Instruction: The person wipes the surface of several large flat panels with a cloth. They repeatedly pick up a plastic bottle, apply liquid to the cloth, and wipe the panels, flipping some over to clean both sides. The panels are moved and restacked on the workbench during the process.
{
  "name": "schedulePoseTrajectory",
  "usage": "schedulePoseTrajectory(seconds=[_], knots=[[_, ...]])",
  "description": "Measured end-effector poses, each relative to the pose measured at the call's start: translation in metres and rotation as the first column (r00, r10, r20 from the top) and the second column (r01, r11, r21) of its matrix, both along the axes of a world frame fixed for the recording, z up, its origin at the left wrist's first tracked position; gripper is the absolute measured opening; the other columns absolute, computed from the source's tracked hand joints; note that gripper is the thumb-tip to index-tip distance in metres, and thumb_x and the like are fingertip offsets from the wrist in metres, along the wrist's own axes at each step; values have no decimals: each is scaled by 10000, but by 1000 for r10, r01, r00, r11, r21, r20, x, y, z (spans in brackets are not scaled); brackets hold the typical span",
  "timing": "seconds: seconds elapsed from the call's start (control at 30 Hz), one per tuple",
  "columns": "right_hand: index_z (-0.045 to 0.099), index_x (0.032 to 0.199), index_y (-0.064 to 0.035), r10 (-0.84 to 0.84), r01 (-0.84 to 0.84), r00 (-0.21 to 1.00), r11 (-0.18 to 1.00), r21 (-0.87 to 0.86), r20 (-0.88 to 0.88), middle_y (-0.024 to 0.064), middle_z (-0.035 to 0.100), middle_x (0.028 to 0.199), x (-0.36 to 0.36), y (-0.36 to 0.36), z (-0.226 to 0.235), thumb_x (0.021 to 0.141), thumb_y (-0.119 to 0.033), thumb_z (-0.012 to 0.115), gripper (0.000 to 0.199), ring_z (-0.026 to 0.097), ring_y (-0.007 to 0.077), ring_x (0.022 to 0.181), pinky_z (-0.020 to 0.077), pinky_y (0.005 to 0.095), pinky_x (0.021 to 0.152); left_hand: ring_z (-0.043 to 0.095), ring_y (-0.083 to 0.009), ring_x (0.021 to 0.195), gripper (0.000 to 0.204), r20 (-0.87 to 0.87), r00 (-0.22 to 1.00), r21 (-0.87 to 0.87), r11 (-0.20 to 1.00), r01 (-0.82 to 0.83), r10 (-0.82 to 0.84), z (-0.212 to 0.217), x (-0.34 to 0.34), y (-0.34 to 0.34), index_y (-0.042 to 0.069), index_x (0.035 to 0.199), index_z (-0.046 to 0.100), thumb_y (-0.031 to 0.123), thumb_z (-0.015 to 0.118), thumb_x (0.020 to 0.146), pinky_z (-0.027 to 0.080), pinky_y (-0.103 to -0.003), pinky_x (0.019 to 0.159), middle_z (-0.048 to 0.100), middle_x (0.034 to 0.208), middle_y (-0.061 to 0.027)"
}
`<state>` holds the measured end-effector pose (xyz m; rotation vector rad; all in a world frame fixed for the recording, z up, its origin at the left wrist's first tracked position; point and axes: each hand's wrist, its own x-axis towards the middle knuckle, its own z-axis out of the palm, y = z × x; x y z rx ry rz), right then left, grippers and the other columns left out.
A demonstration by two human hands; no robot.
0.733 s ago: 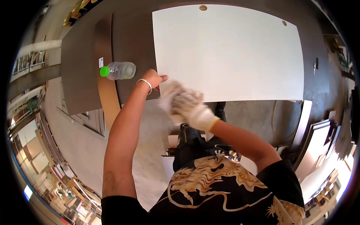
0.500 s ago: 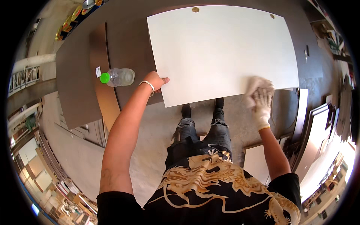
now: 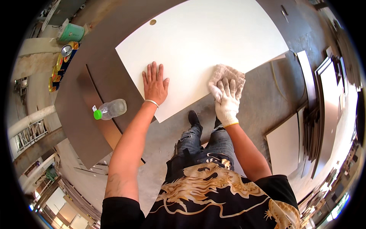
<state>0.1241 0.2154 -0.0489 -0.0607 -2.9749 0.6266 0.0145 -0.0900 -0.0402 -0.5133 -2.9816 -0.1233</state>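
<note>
White panel point(image 3: 206, 42) is laid flat on the dark brown tabletop point(image 3: 68, 114), ahead of the person, with its near edge slanted and the grey floor point(image 3: 152, 183) seen just below it. Nearest, the torn jeans point(image 3: 190, 141) and one dark shoe point(image 3: 193, 117) are seen on the near side of the panel.

At the near edge, right of the middle, a fluffy beige cloth point(image 3: 228, 70) is covered by the gloved right hand point(image 3: 228, 97). Its fingers are stretched and set slightly apart over the cloth, which is lapped across the panel's edge; the underside is hidden, so whether the cloth is clamped cannot be told. Toward the left side of the panel, the bare left hand point(image 3: 155, 86) is placed palm down on the white surface, fingers spread and nothing gripped. A pale bracelet point(image 3: 151, 102) is worn at that wrist.

To the right, flat boards point(image 3: 324, 118) are stacked on the floor. On the left part of the tabletop, a clear bottle point(image 3: 115, 108) with a green cap is laid on its side across the edge of a brown strip point(image 3: 105, 131); its contents cannot be made out. Farther left, gold and dark blue containers point(image 3: 57, 72) are grouped, and beyond them a green bucket point(image 3: 72, 33) is seen, its contents too small to tell.
</note>
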Motion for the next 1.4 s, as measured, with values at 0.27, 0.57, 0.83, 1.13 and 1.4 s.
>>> schedulePoseTrajectory(seconds=[0.27,0.57,0.83,1.13,1.4], knots=[[559,1503,-226,446,-410,887,880,-241,118,32,393,1678,45,-99,23,916,-228,615,589,187,226,1618,23,582,1312,143,-380,1608,673,129,992,34,999,5,-10,-1,3,0,96,1638,312,338,487,1035,63,-583,1293,195,1730,-204],[628,1433,-256,-23,29,997,996,-86,68,191,411,1603,-32,14,24,896,-175,657,544,205,425,1549,124,632,1250,181,-351,1607,653,147,986,24,996,81,-84,5,1,4,208,1647,353,282,490,1014,77,-582,1291,222,1739,-140],[526,1517,-166,373,-349,922,916,-197,102,81,480,1591,12,-52,26,996,-383,565,565,301,281,1550,145,540,1293,219,-347,1598,615,147,986,65,996,66,-75,4,5,-3,212,1626,405,290,489,1022,102,-591,1283,258,1730,-129],[720,1266,-229,461,-464,885,884,-50,-59,89,597,1453,62,-117,-20,857,-188,666,415,355,334,1525,91,595,1297,247,-330,1590,559,106,990,105,991,78,-89,3,-1,3,219,1608,441,264,444,1051,122,-574,1283,301,1717,-96],[648,1393,-129,218,-174,961,956,-237,172,121,508,1588,52,-107,30,815,-149,698,580,297,371,1570,59,641,1286,257,-327,1584,522,98,991,142,987,77,-92,7,1,9,290,1578,486,278,456,1057,118,-576,1284,308,1715,-90]])
